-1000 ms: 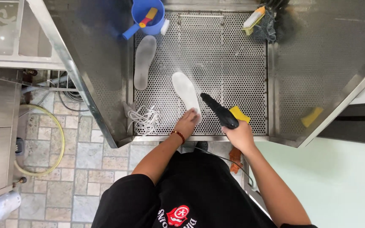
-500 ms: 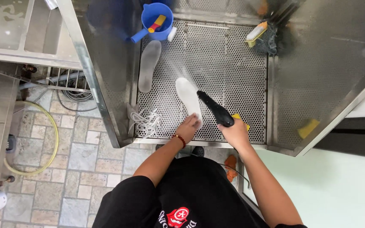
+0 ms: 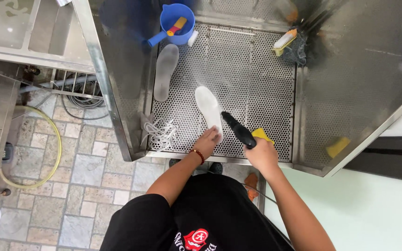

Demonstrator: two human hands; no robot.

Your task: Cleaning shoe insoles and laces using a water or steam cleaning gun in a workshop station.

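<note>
Left hand [image 3: 207, 140] still pressing white insole [image 3: 209, 110] flat | right hand [image 3: 261, 153] still gripping black spray gun [image 3: 238, 130], spray now drifting farther up the insole.

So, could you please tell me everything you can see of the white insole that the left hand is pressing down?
The white insole is a flat, foot-shaped piece, pale and soft-looking, possibly foam or fabric. It lies flat on the perforated metal tray, its long axis running away from the person and tilted slightly left. The left hand pins its near end with the fingers. The black spray nozzle, held in the right hand, points at it from the right; a faint mist shows above it. Its surface looks wet, though that is hard to confirm.
</note>
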